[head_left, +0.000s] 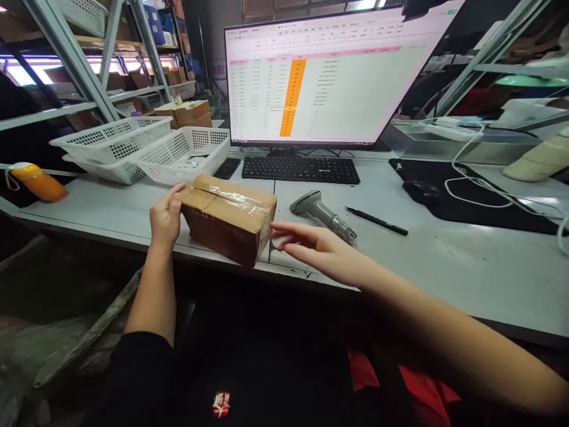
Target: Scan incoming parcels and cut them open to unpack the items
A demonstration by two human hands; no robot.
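A brown cardboard box (222, 228), with shiny clear tape along its top, is tilted at the front edge of the desk. My left hand (165, 218) grips its left end, fingers bent over the upper corner. Beside the box's right end is my right hand (311, 244), its fingers stretched toward the taped side; whether the fingertips touch it I cannot tell. Just beyond that hand lies a grey barcode scanner (317, 209), its handle partly covered by the hand. A black pen (377, 220) rests to the scanner's right.
Behind the box stand a black keyboard (300, 170) and a monitor (347, 89) with a spreadsheet. White plastic baskets (178, 155) sit at the left, near an orange bottle (40, 181). A mouse (422, 193), a black mat (471, 204) and a white cable (478, 204) are at the right.
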